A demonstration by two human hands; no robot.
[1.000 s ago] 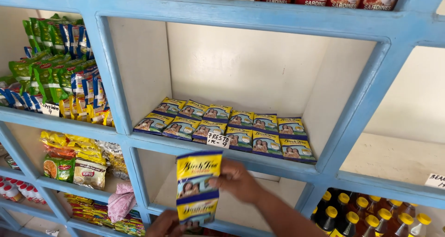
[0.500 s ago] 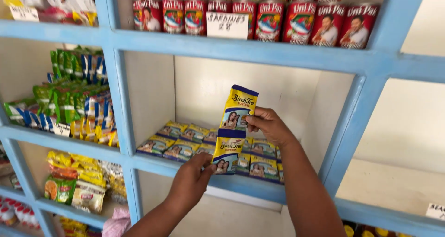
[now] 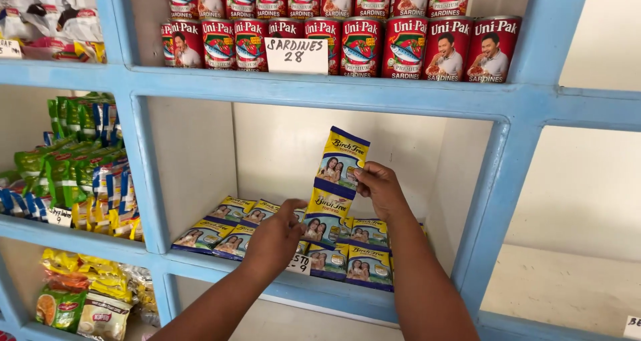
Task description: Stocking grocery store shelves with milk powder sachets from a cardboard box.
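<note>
You hold a strip of joined yellow-and-blue sachets (image 3: pixel 335 194) upright in the middle compartment of the blue shelf (image 3: pixel 320 91), above the flat rows of like sachets (image 3: pixel 234 227) lying on the shelf board. Your right hand (image 3: pixel 382 191) pinches the strip's right edge at the seam of the top sachet, thumb in front and fingers (image 3: pixel 364 176) behind. Your left hand (image 3: pixel 277 237) closes on the lower sachet from the left, its fingertips at the strip's bottom corner, so both hands grasp the same strip.

The strip looks light and limp: thin glossy film holding a little powder, likely to fold at the joints between sachets and to slip under a loose pinch. Take it by the sealed edges or seams just beside your fingertips, not by the puffed middle. The joints probably tear easily, so keep the two hands from pulling apart. Above your fingers stand red tins (image 3: pixel 374 47) with a paper price tag (image 3: pixel 296 54).
</note>
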